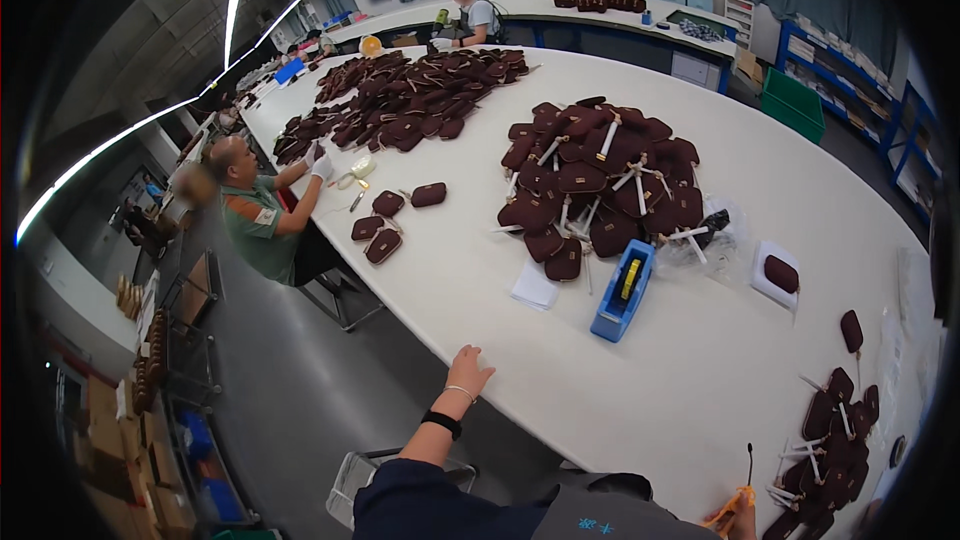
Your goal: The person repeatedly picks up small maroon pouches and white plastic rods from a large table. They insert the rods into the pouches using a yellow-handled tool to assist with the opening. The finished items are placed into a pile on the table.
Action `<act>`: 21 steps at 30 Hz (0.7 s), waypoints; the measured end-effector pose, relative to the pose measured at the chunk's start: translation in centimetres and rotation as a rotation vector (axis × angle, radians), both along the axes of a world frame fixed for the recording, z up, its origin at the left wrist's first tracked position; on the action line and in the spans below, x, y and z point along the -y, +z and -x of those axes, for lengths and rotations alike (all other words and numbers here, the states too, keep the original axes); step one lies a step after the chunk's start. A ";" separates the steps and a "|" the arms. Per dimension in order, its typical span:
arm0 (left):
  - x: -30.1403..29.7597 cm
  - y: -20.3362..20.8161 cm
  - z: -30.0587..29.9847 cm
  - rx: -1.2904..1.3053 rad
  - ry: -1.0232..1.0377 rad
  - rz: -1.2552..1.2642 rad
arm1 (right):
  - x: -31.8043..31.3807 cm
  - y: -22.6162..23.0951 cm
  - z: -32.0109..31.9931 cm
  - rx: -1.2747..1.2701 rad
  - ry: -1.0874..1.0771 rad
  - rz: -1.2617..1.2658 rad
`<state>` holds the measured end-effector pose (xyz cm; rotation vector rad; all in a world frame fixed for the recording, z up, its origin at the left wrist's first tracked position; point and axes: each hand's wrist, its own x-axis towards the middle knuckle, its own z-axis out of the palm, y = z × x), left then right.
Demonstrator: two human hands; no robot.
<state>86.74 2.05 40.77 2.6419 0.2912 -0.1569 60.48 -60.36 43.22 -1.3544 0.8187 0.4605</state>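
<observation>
My left hand [468, 370] lies flat on the near edge of the long white table [700, 360], fingers spread and holding nothing; a black band and a thin bracelet circle the wrist. My right hand [742, 527] barely shows at the bottom edge, closed around an orange-handled tool [730, 510] with a thin black tip pointing up. A small heap of maroon pouches [830, 440] with white strips lies just right of that hand. A blue tape dispenser [622, 290] and a white sheet [535, 287] sit in front of a large mound of maroon pouches [600, 180].
A seated person in a green shirt [255, 220] handles pouches at the table's left side. Another person [470, 15] stands at the far end behind a wide spread of pouches [400, 100]. A green crate [790, 100] and shelving stand at the right.
</observation>
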 end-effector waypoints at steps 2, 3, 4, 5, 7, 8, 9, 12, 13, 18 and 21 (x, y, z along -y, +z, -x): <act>-1.3 0.4 -2.4 -0.026 0.032 -0.037 | -1.1 0.8 -0.4 -0.022 -0.025 0.035; -1.9 0.3 -3.7 -0.030 0.027 -0.075 | -1.7 1.3 -1.0 -0.030 -0.035 0.058; -2.5 0.3 -5.1 -0.034 0.022 -0.113 | -2.5 1.7 -1.7 -0.027 -0.071 0.060; -2.6 0.2 -6.6 -0.041 0.008 -0.145 | -3.5 2.4 -2.1 -0.026 -0.116 0.069; -2.0 1.7 -9.8 -0.107 0.039 -0.130 | -4.0 2.7 -2.8 -0.030 -0.160 0.065; -1.5 2.2 -11.4 -0.143 0.048 -0.116 | -4.0 2.6 -2.5 -0.031 -0.164 0.057; -1.4 2.3 -12.9 -0.114 0.053 -0.114 | -4.0 2.4 -2.6 -0.031 -0.162 0.042; -1.3 2.4 -17.2 -0.006 0.065 -0.090 | -4.6 3.1 -3.0 -0.049 -0.120 0.069; -1.4 2.4 -18.9 0.049 0.072 -0.065 | -4.6 3.2 -3.3 -0.064 -0.111 0.082; -1.7 0.6 -26.5 0.341 0.079 0.082 | -4.6 3.6 -3.9 -0.172 -0.046 0.123; -1.1 0.8 -31.0 0.468 0.048 0.107 | -4.9 4.1 -4.9 -0.167 -0.050 0.143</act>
